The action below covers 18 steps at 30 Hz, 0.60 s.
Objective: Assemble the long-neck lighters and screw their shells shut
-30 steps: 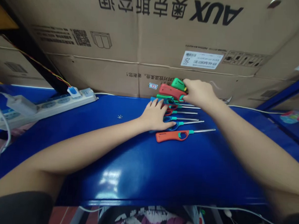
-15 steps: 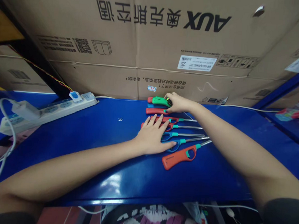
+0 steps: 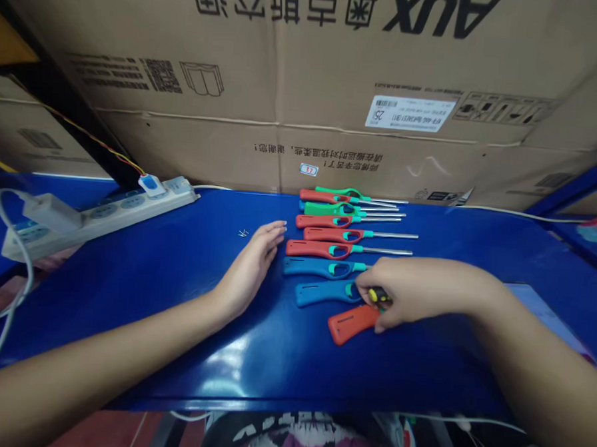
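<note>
A row of long-necked gas lighters lies on the blue table, handles to the left, metal tubes to the right. My right hand is closed round a black-and-yellow screwdriver, of which only the handle end shows. Its fingers also reach the nearest lighter, an orange one, and cover its trigger end. Beside it lie two blue lighters, then several red and green ones farther back. My left hand rests left of the row, empty, fingers stretched out, apart from the lighters.
Several tiny screw-like metal pieces lie left of the row. A white power strip with plugs and cables is at the left. Large cardboard boxes stand along the back. Behind my right forearm is a flat, pale-screened object.
My right hand has come from the far end of the row to the nearest orange lighter, keeping the screwdriver. My left hand has lifted off the lighters and moved left. The view has shifted slightly.
</note>
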Each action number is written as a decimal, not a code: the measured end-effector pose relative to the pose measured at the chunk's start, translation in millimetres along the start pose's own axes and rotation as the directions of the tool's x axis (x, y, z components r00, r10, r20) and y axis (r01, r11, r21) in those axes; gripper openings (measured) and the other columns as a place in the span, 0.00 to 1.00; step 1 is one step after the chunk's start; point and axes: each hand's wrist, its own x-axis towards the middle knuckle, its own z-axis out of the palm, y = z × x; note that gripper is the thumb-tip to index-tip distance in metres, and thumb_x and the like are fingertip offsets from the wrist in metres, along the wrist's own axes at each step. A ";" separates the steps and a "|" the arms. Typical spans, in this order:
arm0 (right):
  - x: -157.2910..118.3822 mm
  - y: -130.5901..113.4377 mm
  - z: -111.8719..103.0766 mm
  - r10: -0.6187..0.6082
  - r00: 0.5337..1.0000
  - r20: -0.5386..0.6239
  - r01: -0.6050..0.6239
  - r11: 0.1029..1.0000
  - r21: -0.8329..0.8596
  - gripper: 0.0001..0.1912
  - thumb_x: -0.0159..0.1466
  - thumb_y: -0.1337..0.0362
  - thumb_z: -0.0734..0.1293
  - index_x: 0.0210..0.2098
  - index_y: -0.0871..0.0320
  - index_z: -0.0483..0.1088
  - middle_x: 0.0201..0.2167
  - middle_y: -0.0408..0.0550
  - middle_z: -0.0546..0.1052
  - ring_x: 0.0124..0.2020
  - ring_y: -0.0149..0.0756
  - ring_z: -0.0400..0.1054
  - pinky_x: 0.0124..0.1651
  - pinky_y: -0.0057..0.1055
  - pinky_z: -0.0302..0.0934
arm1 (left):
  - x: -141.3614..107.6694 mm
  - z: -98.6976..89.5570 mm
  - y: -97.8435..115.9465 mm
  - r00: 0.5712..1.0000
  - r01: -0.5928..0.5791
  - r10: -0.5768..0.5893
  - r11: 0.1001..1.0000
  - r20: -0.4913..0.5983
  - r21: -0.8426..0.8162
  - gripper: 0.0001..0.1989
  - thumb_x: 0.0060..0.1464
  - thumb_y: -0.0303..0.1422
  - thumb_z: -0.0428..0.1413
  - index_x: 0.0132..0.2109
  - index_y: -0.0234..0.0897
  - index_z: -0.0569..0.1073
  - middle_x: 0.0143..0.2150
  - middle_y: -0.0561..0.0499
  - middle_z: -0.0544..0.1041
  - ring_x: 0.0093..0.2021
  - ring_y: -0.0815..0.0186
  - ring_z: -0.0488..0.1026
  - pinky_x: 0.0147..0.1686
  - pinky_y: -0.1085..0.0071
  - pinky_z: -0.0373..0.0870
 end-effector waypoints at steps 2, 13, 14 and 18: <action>7.2 -10.3 9.8 -0.025 0.999 -0.029 0.026 1.000 0.009 0.09 0.56 0.62 0.76 0.31 0.56 0.72 0.25 0.38 0.72 0.24 0.30 0.63 0.25 0.27 0.47 | -7.0 7.1 -7.1 0.997 0.000 -0.002 1.000 0.077 0.023 0.28 0.64 0.46 0.41 0.66 0.38 0.61 0.71 0.43 0.66 0.72 0.59 0.62 0.72 0.55 0.60; 22.8 -16.9 34.6 -0.267 0.834 -0.483 0.360 0.927 0.109 0.06 0.67 0.63 0.70 0.35 0.56 0.70 0.33 0.42 0.75 0.31 0.30 0.67 0.33 0.27 0.57 | -22.3 1.2 -4.8 0.932 -0.293 0.206 0.913 0.297 0.285 0.31 0.61 0.43 0.55 0.68 0.45 0.57 0.76 0.46 0.53 0.77 0.54 0.48 0.74 0.51 0.52; 22.7 -15.9 34.4 -0.266 0.759 -0.595 0.397 0.912 0.098 0.04 0.68 0.64 0.68 0.36 0.56 0.71 0.34 0.44 0.75 0.33 0.31 0.68 0.36 0.28 0.60 | -22.9 -3.9 0.7 0.887 -0.421 0.284 0.821 0.364 0.384 0.31 0.59 0.42 0.59 0.66 0.44 0.61 0.73 0.44 0.58 0.74 0.52 0.54 0.73 0.51 0.54; 20.4 -14.5 28.3 -0.149 0.414 -0.898 0.372 0.928 0.018 0.05 0.68 0.69 0.65 0.36 0.54 0.71 0.35 0.46 0.76 0.37 0.36 0.70 0.44 0.35 0.64 | -23.8 -15.2 20.0 0.740 -0.668 0.294 0.432 0.605 0.606 0.22 0.54 0.43 0.63 0.52 0.40 0.72 0.52 0.44 0.75 0.53 0.52 0.71 0.54 0.55 0.69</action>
